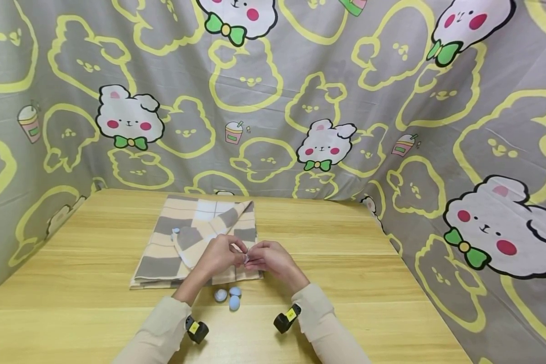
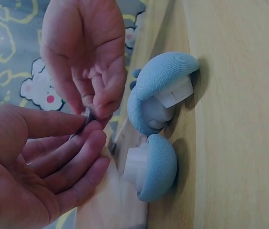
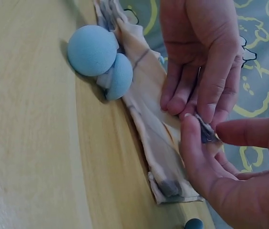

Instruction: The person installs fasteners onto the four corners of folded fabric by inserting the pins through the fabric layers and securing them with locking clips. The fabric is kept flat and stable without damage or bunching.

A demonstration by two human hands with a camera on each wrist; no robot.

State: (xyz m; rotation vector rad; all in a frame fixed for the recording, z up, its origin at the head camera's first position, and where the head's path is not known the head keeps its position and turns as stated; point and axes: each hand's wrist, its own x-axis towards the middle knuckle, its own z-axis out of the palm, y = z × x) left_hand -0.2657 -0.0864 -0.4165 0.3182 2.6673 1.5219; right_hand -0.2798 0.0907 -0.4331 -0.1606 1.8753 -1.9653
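A plaid blanket (image 1: pixel 164 253) in beige, grey and white lies folded on the table. Both hands meet above its near right part. My left hand (image 1: pixel 222 254) pinches a small grey bit, seemingly a corner of the blanket, between thumb and fingers. From the other side my right hand (image 1: pixel 275 259) pinches the same bit; in the right wrist view this grey corner (image 3: pixel 205 131) shows between the fingertips. Just below the hands sit three light-blue mushroom-shaped clips (image 1: pixel 234 303) with white stems. Another blue clip (image 1: pixel 176 231) is at a folded-over blanket corner on the left.
The wooden table (image 1: pixel 346 283) extends on both sides of the blanket. A grey curtain (image 1: pixel 264 121) with cartoon animals hangs behind the table and along its sides. Each wrist wears a black camera (image 1: pixel 197 330) on a strap.
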